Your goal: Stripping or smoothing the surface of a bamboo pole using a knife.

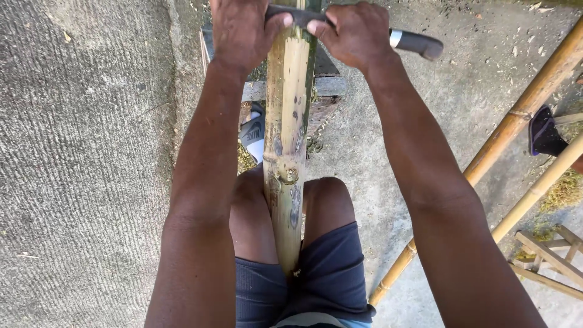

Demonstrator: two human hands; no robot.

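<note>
A thick bamboo pole runs up between my knees, its upper part scraped pale, with dark spots and a knot lower down. A long knife lies crosswise over the pole near the top of the view. My left hand grips the blade's dull end left of the pole. My right hand grips the knife just right of the pole, and its black handle with a silver collar sticks out past my fist.
I sit over rough concrete ground. A low wooden stand lies under the pole ahead. Two long bamboo poles slant across the right. A wooden frame sits at lower right. A dark sandal shows at right.
</note>
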